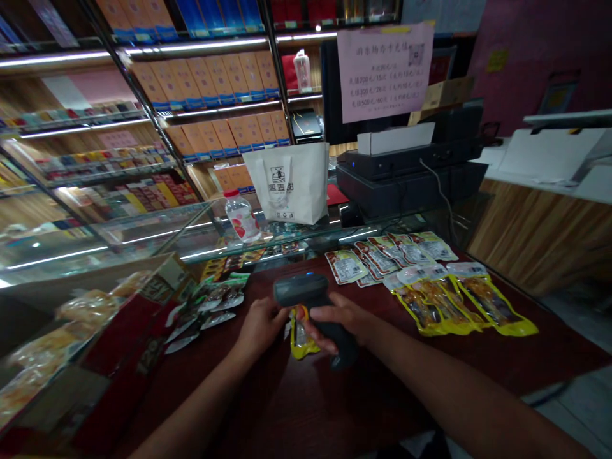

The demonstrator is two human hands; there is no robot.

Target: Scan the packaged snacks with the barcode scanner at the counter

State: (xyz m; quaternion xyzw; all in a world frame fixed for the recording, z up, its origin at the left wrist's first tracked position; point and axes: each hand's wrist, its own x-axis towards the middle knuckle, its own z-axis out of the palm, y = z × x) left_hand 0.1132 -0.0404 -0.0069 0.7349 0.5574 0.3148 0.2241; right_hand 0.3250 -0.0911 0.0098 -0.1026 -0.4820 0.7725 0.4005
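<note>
My right hand (342, 319) is wrapped round the grip of a dark barcode scanner (301, 290), whose head points left and shows a small blue light. Under the scanner lies a small yellow-edged snack packet (303, 344) on the dark red table (268, 408). My left hand (261, 328) rests at the packet's left side, its thumb and fingers closed at the packet's edge. The scanner hides part of the packet. To the right lie several yellow-edged food packets (430, 303) in clear film, and behind them a row of white-and-brown packets (382, 255).
An open cardboard box (115, 325) of wrapped food stands at left, with green-and-silver packets (220, 296) beside it. Behind are a bottle (239, 217), a white carrier bag (291, 185) and a black cash drawer (411, 185). A glass counter and lit shelves stand beyond.
</note>
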